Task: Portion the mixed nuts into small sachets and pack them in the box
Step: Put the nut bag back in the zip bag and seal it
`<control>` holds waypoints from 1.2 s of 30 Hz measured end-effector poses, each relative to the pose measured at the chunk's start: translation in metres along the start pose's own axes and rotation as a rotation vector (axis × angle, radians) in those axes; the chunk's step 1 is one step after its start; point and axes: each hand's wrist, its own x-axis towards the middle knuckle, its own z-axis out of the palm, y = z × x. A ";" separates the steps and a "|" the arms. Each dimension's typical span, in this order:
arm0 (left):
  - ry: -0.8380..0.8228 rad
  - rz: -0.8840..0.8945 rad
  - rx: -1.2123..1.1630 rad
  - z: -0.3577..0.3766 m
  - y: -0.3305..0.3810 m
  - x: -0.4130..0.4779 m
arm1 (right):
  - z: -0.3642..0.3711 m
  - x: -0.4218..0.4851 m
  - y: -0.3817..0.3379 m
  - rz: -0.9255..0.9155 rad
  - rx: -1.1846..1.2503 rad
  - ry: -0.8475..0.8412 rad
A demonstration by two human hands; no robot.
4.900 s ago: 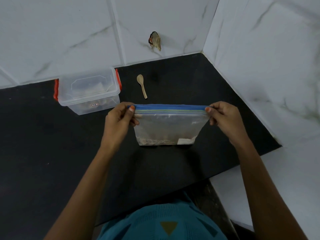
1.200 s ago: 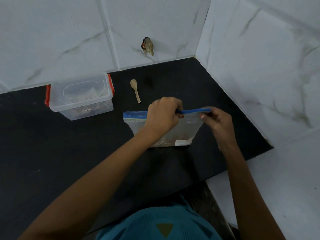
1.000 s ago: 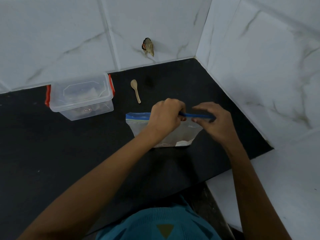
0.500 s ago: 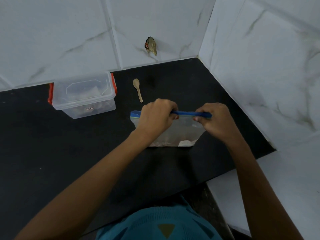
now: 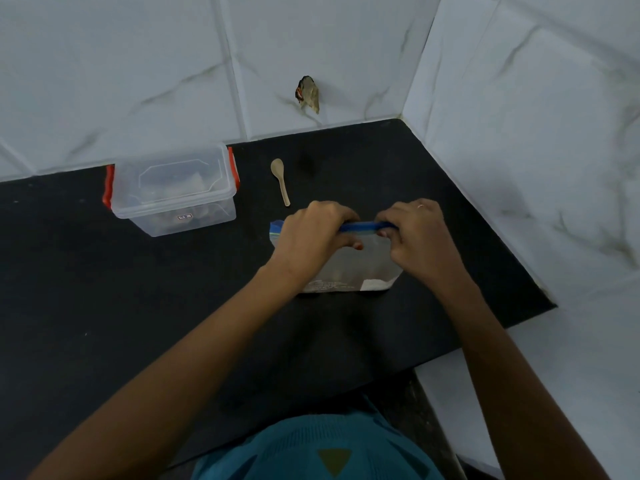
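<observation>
A clear zip bag [image 5: 360, 271] with a blue seal strip stands on the black counter [image 5: 138, 306], nuts dimly visible at its bottom. My left hand [image 5: 311, 237] pinches the blue strip near its middle-left. My right hand [image 5: 412, 237] pinches the strip close beside it on the right. Only a short piece of strip shows between the two hands. A small wooden spoon [image 5: 281, 181] lies behind the bag. At the back left a clear lidded box [image 5: 173, 192] with red clips stands closed.
White marble-look walls [image 5: 519, 168] meet in a corner at the back right. The counter's right edge runs diagonally close to the bag. A small chipped spot [image 5: 307, 95] marks the back wall. My teal shirt fills the bottom of the view.
My hands started at the bag's two top corners; the left one slid right along the blue strip. Over the last second both hands have drawn closer together on the strip.
</observation>
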 end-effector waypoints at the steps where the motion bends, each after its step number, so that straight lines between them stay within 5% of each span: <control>1: 0.004 -0.006 0.020 -0.003 -0.004 -0.002 | -0.001 -0.001 0.000 0.012 -0.006 -0.003; 36: 0.113 -0.110 -0.061 -0.015 -0.034 -0.023 | -0.011 0.022 -0.028 -0.050 0.112 -0.145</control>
